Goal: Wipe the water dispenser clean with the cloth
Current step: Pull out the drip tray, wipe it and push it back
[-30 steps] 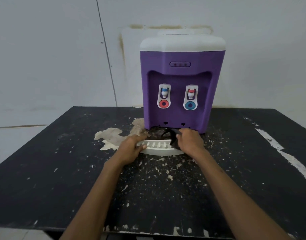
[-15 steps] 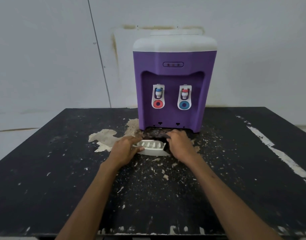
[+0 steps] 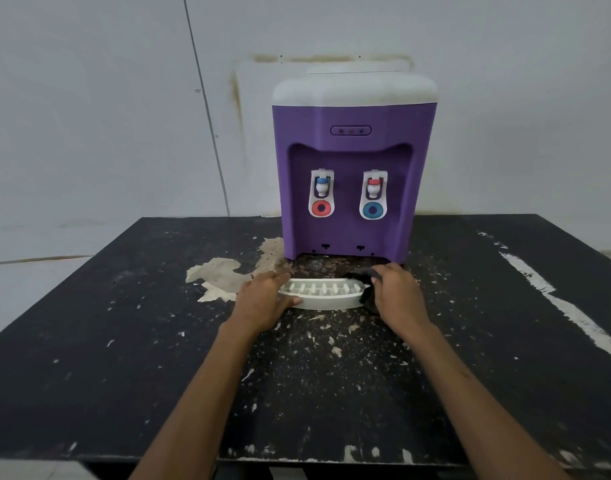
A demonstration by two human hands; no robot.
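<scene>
1. Plainly, the water dispenser (image 3: 354, 161) stood upright at the back of the black table (image 3: 89, 341), its purple body topped by a white lid, with two taps in the front recess.
2. The white drip tray (image 3: 323, 296) lay on the tabletop just in front of the dispenser's base, apart from the slot it appears to belong in, slotted grille facing up.
3. The left hand (image 3: 262, 301) was closed on the tray's left end, thumb along the front rim and fingers over the back edge.
4. The right hand (image 3: 395, 294) was clenched on the dark cloth (image 3: 364, 284), which was bunched against the tray's right end; whether that hand also gripped the tray itself could not be told.
5. The tray looked like thin moulded plastic: light, stiff, and probably smooth enough to skid on the table, so pinning one end while rubbing from the other seemed the sound way to hold it.
6. The cloth looked soft and limp; bunching it into a wad would give a firmer rubbing face, and a corner could be pushed into the grille slots.
7. The dispenser seemed bulky and, with no bottle visible on top, likely light enough to shift under hard wiping, so a steadying hand on the lid or a side would suit.
8. The table's flaking surface (image 3: 224, 275) near the tray could shed bits onto the cloth.
</scene>
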